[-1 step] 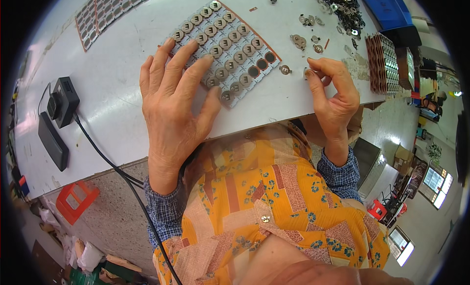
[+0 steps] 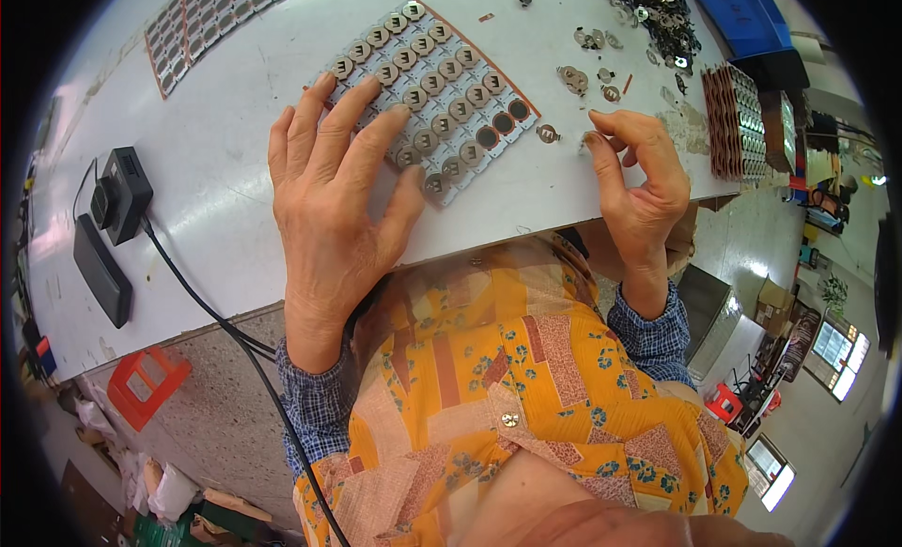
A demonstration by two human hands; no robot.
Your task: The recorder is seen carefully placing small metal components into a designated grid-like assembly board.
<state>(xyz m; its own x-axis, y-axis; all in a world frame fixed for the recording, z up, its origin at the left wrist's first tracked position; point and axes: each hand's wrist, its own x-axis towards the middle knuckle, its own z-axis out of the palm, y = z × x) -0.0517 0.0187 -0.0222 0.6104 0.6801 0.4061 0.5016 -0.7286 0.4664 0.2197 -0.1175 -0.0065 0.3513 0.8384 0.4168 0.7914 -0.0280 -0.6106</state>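
Observation:
My left hand (image 2: 334, 199) lies flat, fingers spread, on the near-left part of a grey tray (image 2: 442, 86) whose pockets hold several round metal parts; two pockets at its right edge look dark. My right hand (image 2: 639, 185) hovers at the table edge with fingers curled. Its index fingertip touches the white table (image 2: 225, 171) just right of one loose round metal part (image 2: 548, 133). I see nothing held in either hand.
A second filled tray (image 2: 202, 21) lies at the far left. Loose metal parts (image 2: 575, 77) and a pile of them (image 2: 653, 16) lie beside a blue bin (image 2: 742, 16). Stacked trays (image 2: 742, 124) stand at right. A black adapter (image 2: 117, 204) with its cable sits at left, a red stool (image 2: 141, 382) below.

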